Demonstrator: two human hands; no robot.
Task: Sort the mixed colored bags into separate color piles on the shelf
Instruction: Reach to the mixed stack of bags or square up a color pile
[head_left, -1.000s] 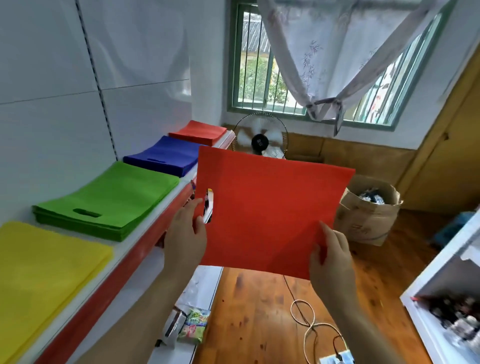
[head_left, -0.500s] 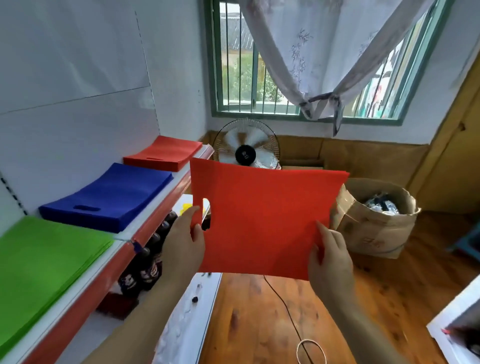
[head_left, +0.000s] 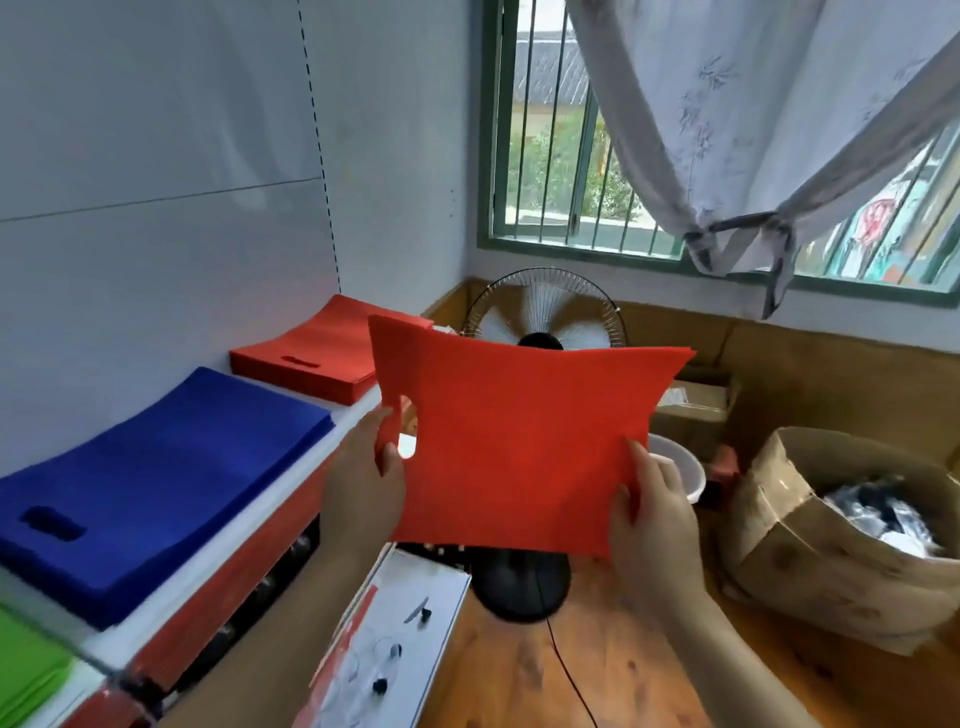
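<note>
Three piles on the shelf (head_left: 306, 452): red pile (head_left: 322, 353), blue pile (head_left: 156, 478), green pile (head_left: 26, 670). One red bag (head_left: 519, 441) is held upright midair, left hand (head_left: 363, 488) and right hand (head_left: 654, 514) each in a closed grip, pinching its lower corners.

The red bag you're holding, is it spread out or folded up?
Spread out: the red bag hangs flat between both hands, left and right.

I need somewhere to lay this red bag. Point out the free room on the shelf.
Bare white shelf shows only as a narrow strip between the blue pile and the red pile, and along the front edge. The piles fill the rest, so the red bag fits best on top of the red pile.
</note>
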